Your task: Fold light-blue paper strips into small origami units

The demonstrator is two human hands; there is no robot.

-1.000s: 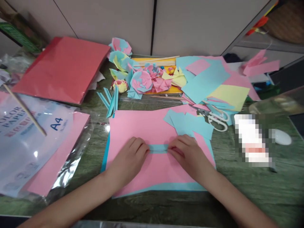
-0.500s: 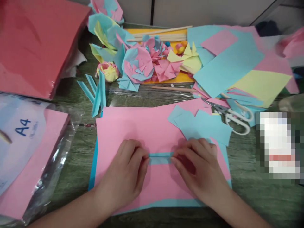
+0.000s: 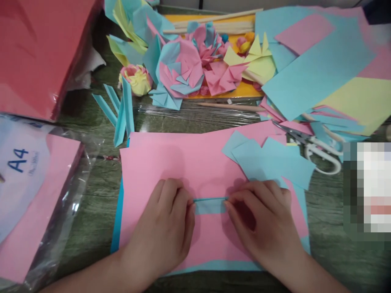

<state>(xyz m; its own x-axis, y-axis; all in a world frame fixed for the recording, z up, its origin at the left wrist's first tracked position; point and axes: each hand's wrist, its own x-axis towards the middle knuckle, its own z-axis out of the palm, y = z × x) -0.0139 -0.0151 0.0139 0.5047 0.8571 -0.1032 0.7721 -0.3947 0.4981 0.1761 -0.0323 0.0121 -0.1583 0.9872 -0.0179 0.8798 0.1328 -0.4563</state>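
Note:
A narrow light-blue paper strip (image 3: 210, 206) stretches between my hands, with a fold line along its upper edge. My left hand (image 3: 166, 221) pinches its left end between thumb and fingers. At the right end, my right hand (image 3: 262, 217) holds it the same way. Both ends are hidden by my fingertips. Beneath lies a large pink paper sheet (image 3: 165, 158) on top of blue sheets. Cut light-blue paper pieces (image 3: 275, 158) lie on the pink sheet just beyond my right hand. Several folded blue strips (image 3: 124, 116) rest past the sheet's upper left corner.
Scissors (image 3: 324, 154) with white handles lie at the right. Folded paper flowers (image 3: 180, 69), thin wires (image 3: 198, 114) and wooden sticks (image 3: 226, 27) are at the back. Loose coloured sheets (image 3: 317, 77) spread at the back right. A red pack (image 3: 42, 53) and an A4 paper pack (image 3: 27, 195) stand left.
The strip's upper flap has been folded down, so its top edge is now a thin line. My hands still pinch both ends. The view has shifted and moved slightly closer.

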